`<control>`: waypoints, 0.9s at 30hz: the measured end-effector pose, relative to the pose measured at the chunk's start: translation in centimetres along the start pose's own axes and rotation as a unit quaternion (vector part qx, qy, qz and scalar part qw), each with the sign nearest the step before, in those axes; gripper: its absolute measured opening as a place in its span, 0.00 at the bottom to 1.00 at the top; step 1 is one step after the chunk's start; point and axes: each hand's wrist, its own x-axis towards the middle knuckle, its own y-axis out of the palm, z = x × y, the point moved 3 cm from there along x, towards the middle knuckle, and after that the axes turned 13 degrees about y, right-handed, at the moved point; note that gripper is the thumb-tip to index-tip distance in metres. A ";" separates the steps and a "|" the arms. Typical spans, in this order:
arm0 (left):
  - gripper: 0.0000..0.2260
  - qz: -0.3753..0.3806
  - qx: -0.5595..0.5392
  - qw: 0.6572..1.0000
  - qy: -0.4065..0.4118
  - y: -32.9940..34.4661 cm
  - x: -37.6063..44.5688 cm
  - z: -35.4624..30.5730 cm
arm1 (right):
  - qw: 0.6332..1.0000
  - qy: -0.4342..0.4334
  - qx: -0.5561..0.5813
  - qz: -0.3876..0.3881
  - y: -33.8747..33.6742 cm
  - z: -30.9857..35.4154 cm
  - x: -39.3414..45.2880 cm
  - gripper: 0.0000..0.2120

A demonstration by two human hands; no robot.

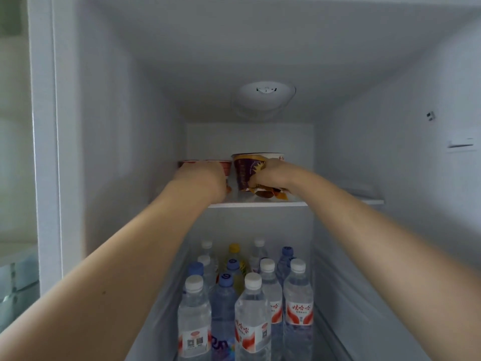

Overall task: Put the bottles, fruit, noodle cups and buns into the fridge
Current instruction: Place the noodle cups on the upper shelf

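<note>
Clear plastic water bottles (pixel 251 319) crowd below the white fridge shelf (pixel 260 204); above it, her left hand (pixel 205 178) grips a red noodle cup (pixel 226 166), right hand (pixel 270 175) a purple-and-white one (pixel 247 169), seating both deep.

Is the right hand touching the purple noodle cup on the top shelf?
Touching. The head view shows the right hand wrapped around the purple noodle cup.

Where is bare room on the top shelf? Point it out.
Bare shelf lies right of the purple noodle cup that the right hand holds, up to the fridge's right wall. Left is crowded: the left hand holds the red noodle cup there.
</note>
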 end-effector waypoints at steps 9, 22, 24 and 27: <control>0.14 -0.071 0.120 0.984 -0.114 0.5 -0.8 0.9 | 0.996 -0.092 -0.015 0.004 0.2 -0.5 -1.2 0.18; 0.04 -0.243 -0.335 0.906 -0.091 1.3 -2.7 4.0 | 0.982 -0.185 -0.013 0.015 2.7 1.2 -2.2 0.19; 0.10 -0.258 -0.371 0.888 -0.079 1.6 -2.9 4.0 | 0.982 -0.183 -0.050 0.009 3.0 1.8 -2.3 0.23; 0.13 -0.226 -0.340 0.912 -0.043 1.9 -2.7 4.0 | 0.981 -0.168 -0.091 0.029 3.4 2.3 -1.9 0.20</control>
